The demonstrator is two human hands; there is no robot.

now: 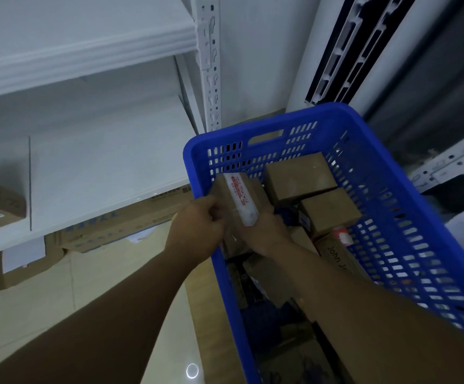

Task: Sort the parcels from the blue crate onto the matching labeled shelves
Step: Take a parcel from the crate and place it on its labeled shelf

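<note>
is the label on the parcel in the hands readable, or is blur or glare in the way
Head view: dim, bluish; the red print on the parcel gripped by the left hand and right hand is too soft to read; no glare on it, only a round reflection on the floor; wide-angle bends the shelf edge.
</note>
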